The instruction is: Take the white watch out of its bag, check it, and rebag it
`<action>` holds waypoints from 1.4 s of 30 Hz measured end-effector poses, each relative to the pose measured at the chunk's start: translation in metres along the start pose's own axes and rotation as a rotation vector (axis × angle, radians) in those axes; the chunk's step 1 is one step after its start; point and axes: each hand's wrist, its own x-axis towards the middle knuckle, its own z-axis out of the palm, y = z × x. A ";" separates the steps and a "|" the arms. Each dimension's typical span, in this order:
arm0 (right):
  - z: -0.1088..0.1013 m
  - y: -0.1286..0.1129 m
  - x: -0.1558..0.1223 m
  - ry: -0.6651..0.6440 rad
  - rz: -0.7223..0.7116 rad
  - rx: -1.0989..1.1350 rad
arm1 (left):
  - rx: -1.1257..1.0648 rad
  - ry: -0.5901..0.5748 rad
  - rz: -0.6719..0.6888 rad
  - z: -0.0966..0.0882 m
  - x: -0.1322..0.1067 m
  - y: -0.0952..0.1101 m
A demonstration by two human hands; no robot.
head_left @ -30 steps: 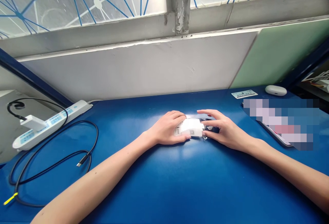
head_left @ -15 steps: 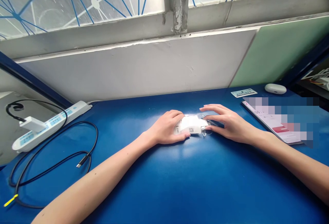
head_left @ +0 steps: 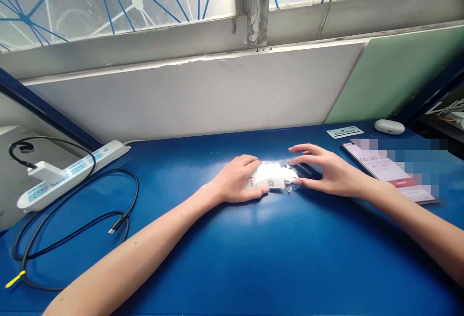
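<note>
A small clear plastic packet with a white label (head_left: 274, 175) lies on the blue table, and a square printed code shows on the label. My left hand (head_left: 237, 178) holds the packet's left end, with the thumb along the near edge and the fingers along the far edge. At the right end, my right hand (head_left: 324, 171) is open with its fingers apart. Its thumb and a fingertip are right by the crinkled clear end of the plastic; whether they touch it I cannot tell. What the packet contains is hidden by the label and glare.
On the left a white power strip (head_left: 81, 171) holds a white charger (head_left: 49, 173) with a looped black cable (head_left: 137, 190). At the right are a phone (head_left: 384, 166) showing a timer, a card (head_left: 345, 132) and a white rounded case (head_left: 389, 126). A wall panel (head_left: 199, 96) backs the blue table (head_left: 232, 258).
My right hand has drawn slightly to the right, away from the packet, and its fingers are a little wider apart. The left hand keeps its hold on the packet.
</note>
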 end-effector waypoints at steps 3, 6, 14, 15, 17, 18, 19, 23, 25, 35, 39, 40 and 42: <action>0.008 -0.005 0.000 0.001 0.004 0.036 | 0.011 -0.005 0.002 0.000 0.000 -0.001; 0.018 -0.008 0.000 -0.029 0.004 0.053 | 0.013 -0.007 0.005 0.000 0.000 -0.001; 0.016 -0.011 0.001 -0.087 0.037 0.039 | 0.026 -0.006 0.012 0.001 0.000 -0.001; 0.012 -0.011 0.001 -0.100 0.046 0.034 | 0.025 -0.006 0.012 0.000 0.001 -0.001; 0.006 -0.009 0.001 -0.126 0.064 0.019 | 0.019 -0.006 0.012 0.000 0.001 -0.001; 0.003 -0.007 0.000 -0.138 0.072 0.011 | 0.014 -0.005 0.011 0.000 0.001 -0.001; 0.002 -0.006 0.000 -0.147 0.077 0.006 | 0.010 -0.006 0.011 0.000 0.001 -0.001; 0.003 -0.001 0.000 -0.140 0.047 0.005 | 0.005 -0.010 0.009 0.000 0.000 -0.001; 0.007 0.000 0.000 -0.125 0.029 0.009 | 0.003 -0.011 0.008 0.000 -0.001 -0.001; 0.008 -0.004 0.003 -0.063 -0.020 0.116 | 0.007 -0.037 0.000 -0.001 -0.001 0.000; 0.003 0.004 0.002 -0.020 -0.040 0.051 | 0.014 -0.040 -0.005 -0.001 -0.002 0.001; 0.001 0.006 0.002 -0.017 -0.039 0.036 | 0.017 -0.041 -0.006 -0.001 -0.003 0.001; -0.003 0.009 0.001 -0.010 -0.022 0.027 | 0.021 -0.045 -0.003 -0.001 -0.003 0.002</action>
